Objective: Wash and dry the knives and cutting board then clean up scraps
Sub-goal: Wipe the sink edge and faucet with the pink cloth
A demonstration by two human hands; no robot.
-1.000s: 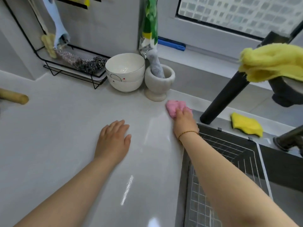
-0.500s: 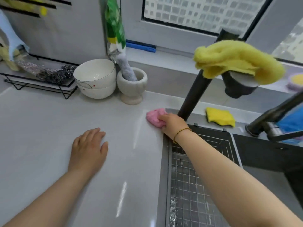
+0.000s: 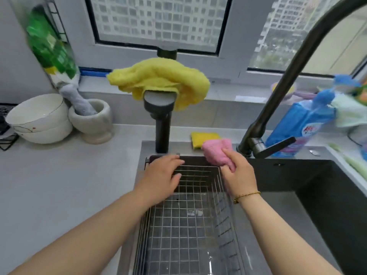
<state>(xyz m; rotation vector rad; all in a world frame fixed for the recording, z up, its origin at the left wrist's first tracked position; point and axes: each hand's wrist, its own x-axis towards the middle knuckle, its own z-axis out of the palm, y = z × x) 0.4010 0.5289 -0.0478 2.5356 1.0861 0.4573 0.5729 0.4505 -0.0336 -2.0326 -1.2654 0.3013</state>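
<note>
We held the pink cloth [image 3: 217,151] bunched in our right hand [image 3: 239,175], fingers [image 3: 228,155] curled round it, above the far right corner of the wire basket [image 3: 178,235]. A gold bracelet [image 3: 247,195] sat on that wrist. Our left hand [image 3: 160,175] lay over the basket's far left corner, its fingers loosely straight and holding nothing. The basket sat in the left part of the dark sink [image 3: 297,175].

Just behind the cloth a yellow sponge [image 3: 198,138] lay on the sink's ledge. A short black spout [image 3: 161,135] stood to the left of it with a yellow towel [image 3: 158,78] draped over its head; a tall tap [image 3: 278,92] arched at the right. Beside that tap stood a blue bottle [image 3: 305,126]. Its round label was too blurred to read, as was the print on the green packet [image 3: 51,50] at far left. Stacked white bowls [image 3: 39,120] and a stone mortar [image 3: 95,124] holding a pestle [image 3: 79,102] stood on the grey tabletop [image 3: 59,185].
</note>
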